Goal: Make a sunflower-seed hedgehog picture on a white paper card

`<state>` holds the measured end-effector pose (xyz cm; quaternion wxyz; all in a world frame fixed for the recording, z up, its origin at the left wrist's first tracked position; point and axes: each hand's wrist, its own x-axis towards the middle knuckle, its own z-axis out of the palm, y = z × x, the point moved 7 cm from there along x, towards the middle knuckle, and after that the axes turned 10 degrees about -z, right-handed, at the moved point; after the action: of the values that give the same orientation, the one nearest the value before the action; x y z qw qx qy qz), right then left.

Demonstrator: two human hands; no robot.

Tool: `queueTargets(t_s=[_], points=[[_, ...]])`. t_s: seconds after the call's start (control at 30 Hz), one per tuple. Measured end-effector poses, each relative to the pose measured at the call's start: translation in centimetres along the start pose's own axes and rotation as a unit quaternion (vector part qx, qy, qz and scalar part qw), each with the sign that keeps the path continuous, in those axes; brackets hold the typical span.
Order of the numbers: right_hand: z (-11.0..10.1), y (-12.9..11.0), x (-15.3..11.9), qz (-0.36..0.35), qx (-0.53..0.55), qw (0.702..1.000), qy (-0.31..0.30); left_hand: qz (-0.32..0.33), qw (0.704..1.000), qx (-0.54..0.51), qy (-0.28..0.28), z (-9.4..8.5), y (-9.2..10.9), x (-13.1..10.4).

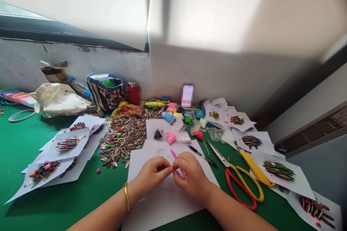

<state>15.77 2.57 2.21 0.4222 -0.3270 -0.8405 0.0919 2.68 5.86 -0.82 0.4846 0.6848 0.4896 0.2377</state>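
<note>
My left hand (156, 172) and my right hand (192, 174) meet fingertip to fingertip above white paper (173, 207). A pink plastic knife (174, 154) is tucked in my right hand, its blade pointing up and away and its handle showing below the fingers. My left thumb and forefinger are pinched together; whatever is between them is too small to make out. Under the hands, part of a drawn, patterned outline (170, 158) shows on the paper. Just beyond lie lumps of pink clay (171, 137) and black clay (158, 134) in clear wrap.
Sunflower seeds (123, 137) are heaped at left of the paper. Large scissors (238, 177), a black pen (202, 156) and a yellow serrated tool (253, 168) lie right. Seed-decorated sheets (67, 144) flank both sides. Bags (108, 92) and a red bottle (133, 94) stand against the wall.
</note>
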Motion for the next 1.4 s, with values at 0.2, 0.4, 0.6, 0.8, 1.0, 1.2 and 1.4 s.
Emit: queueTargets(t_s=[0.2,0.4,0.6,0.8,1.0,1.2,1.4], points=[[0.0,0.0,-0.1,0.006,-0.004,1.0,-0.004,0.004,1.0,0.004,0.004,0.1,0.3,-0.1],[0.5,0.3,-0.3,0.011,-0.018,1.0,-0.022,0.037,0.994,0.095,0.038,0.2,0.2,-0.2],[1.0,0.3,-0.5,0.014,-0.028,0.999,-0.04,0.108,0.976,0.182,0.05,0.4,1.2,-0.8],[1.0,0.4,-0.5,0.015,-0.027,0.999,-0.039,0.12,0.975,0.184,0.04,0.3,1.3,-1.0],[0.9,0.4,-0.3,0.017,-0.023,0.999,-0.041,0.133,0.974,0.179,0.035,0.3,1.3,-0.9],[0.7,0.3,-0.4,0.019,-0.025,0.999,-0.036,0.137,0.973,0.179,0.045,0.3,1.2,-0.9],[0.5,0.5,-0.3,0.028,-0.028,0.999,-0.032,0.133,0.972,0.184,0.06,0.0,1.3,-0.8]])
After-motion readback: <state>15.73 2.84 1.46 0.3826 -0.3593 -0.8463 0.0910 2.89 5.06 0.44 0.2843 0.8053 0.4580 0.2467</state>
